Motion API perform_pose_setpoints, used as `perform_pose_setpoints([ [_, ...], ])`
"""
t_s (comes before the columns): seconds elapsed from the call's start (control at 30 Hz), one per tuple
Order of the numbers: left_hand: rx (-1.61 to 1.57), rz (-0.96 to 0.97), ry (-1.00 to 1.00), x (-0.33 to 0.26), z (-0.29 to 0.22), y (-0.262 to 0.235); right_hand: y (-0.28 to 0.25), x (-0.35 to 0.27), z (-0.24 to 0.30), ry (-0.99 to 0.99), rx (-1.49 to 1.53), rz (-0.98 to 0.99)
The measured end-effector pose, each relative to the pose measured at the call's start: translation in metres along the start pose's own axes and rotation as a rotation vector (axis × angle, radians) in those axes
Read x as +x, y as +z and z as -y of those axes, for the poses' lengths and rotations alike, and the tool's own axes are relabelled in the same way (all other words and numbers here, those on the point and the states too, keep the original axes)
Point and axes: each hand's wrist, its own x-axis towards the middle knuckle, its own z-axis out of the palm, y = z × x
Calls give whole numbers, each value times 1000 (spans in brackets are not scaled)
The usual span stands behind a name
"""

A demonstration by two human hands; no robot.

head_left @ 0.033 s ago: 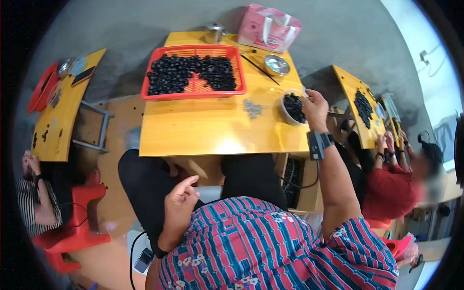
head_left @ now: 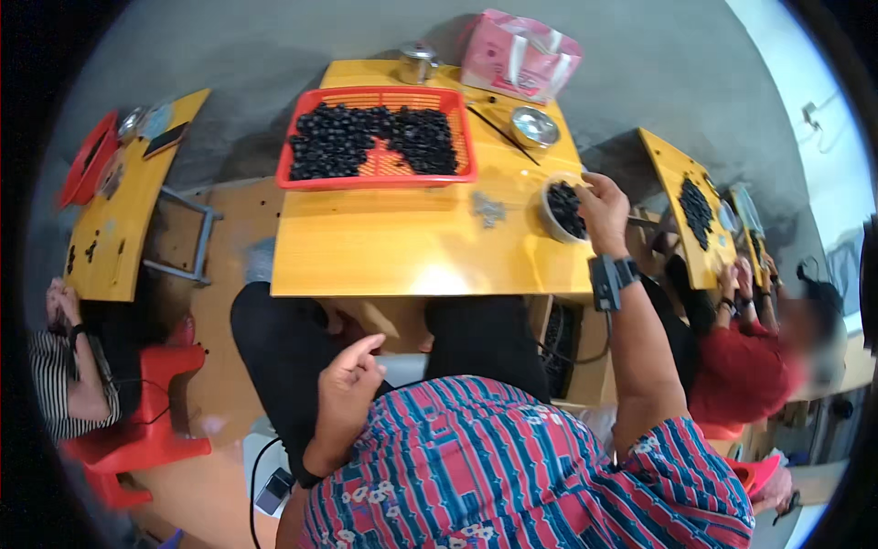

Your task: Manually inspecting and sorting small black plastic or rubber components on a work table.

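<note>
My right hand is at the right rim of a round white plastic tub, fingers bent and closed on its edge. The tub stands near the table's right edge and holds small dark pieces, of a kind I cannot make out. Held above my lap, apart from the table, my left hand has its index finger stretched out and the others loosely curled, with nothing visible in it. A red plastic basket at the far side carries many more dark pieces, with a gap showing its mesh bottom.
On the yellow table are a small grey pile, a metal bowl, a dark stick and a lidded metal pot. A pink bag stands behind. People sit at tables on both sides.
The whole view has shifted slightly, so the table and things sit a little further right. Both hands keep about the same pose.
</note>
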Motion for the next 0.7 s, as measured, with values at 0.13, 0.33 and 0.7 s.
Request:
perform_pose_setpoints([
  [0.13,13,52,7,9,8,0,26,-11,33,-47,135,189],
  [0.33,102,143,-5,11,-2,-3,79,-26,103,-155,109,551],
  [0.7,14,197,-173,21,-6,-8,210,8,137,-509,-121,883],
])
